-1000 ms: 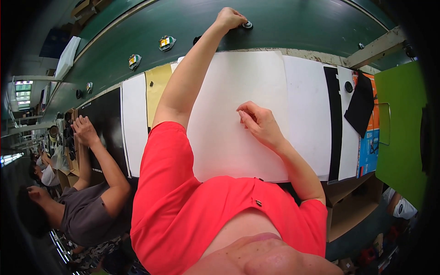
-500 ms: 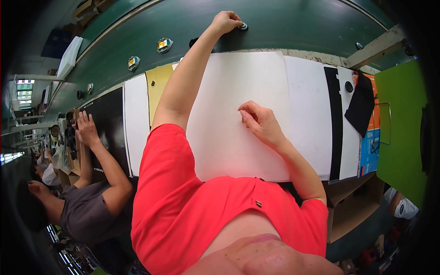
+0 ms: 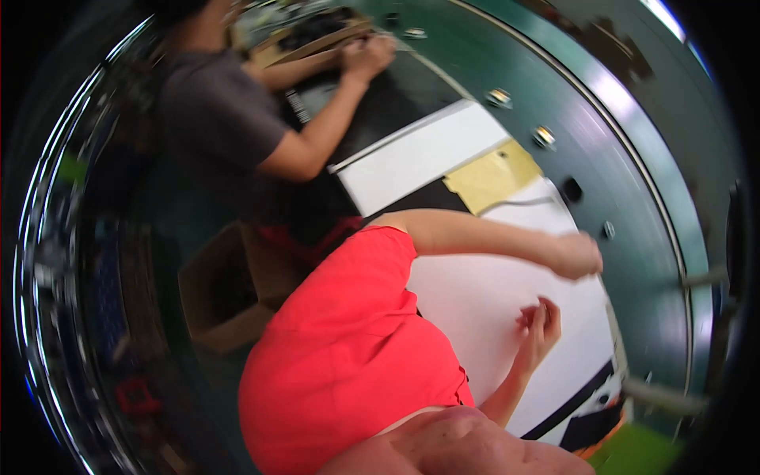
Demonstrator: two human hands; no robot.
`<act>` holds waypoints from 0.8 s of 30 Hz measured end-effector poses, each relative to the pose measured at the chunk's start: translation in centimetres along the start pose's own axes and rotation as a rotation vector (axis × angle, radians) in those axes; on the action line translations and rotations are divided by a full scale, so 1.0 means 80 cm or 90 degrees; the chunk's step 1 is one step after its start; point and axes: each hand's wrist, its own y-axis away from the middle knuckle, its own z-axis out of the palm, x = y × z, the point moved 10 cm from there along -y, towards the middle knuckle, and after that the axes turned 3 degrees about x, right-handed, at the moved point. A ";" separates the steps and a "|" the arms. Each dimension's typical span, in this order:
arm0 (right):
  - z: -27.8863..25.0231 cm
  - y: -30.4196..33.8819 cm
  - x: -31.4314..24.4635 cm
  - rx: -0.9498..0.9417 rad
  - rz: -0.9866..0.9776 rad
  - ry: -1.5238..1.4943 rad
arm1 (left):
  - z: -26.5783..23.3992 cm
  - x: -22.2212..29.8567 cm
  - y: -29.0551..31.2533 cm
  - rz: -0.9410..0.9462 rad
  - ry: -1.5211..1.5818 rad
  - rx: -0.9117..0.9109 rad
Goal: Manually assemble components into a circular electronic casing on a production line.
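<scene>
My left hand (image 3: 577, 256) hovers over the far edge of the white sheet (image 3: 467, 293), beside the green belt. Its fingers are curled and smeared by motion, so what they do cannot be made out. Just past it, a small round metallic part (image 3: 608, 229) sits on the belt, apart from the hand. Nearer to me, my right hand (image 3: 542, 328) is raised above the white sheet, fingers loosely bent and apart, with nothing visible in them.
Two parts with yellow tops, a near one (image 3: 544, 137) and a farther one (image 3: 499, 98), and a black round piece (image 3: 571, 189) are on the green belt (image 3: 633, 261). A yellow sheet (image 3: 495, 174) lies on the bench. A co-worker in a dark shirt (image 3: 226, 119) works at the left. Cardboard box (image 3: 237, 317) below.
The view has swung round, bringing the co-worker to the upper left. My left hand has come away from the small round part and drawn back toward the sheet. My right hand's fingers have loosened.
</scene>
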 end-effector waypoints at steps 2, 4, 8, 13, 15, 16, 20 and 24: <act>0.002 0.007 -0.012 0.024 -0.027 -0.052 | -0.005 0.051 0.060 0.049 -0.092 -0.078; 0.017 0.002 0.003 -0.027 -0.028 -0.057 | -0.009 0.059 0.117 -0.041 -0.036 -0.083; 0.038 0.001 0.011 -0.058 -0.022 -0.043 | -0.045 0.056 0.200 -0.131 -0.019 0.103; 0.060 0.015 -0.004 -0.073 0.016 -0.027 | -0.061 0.056 0.237 -0.197 0.058 0.201; 0.063 0.015 -0.007 -0.114 0.002 -0.044 | -0.069 0.062 0.243 -0.199 0.070 0.212; 0.062 0.014 -0.007 -0.112 0.000 -0.044 | -0.071 0.063 0.246 -0.207 0.072 0.217; 0.058 0.016 -0.005 -0.116 -0.005 -0.020 | -0.069 0.068 0.250 -0.216 0.104 0.239; 0.057 0.000 0.016 -0.202 0.028 -0.046 | -0.074 0.074 0.251 -0.194 0.082 0.245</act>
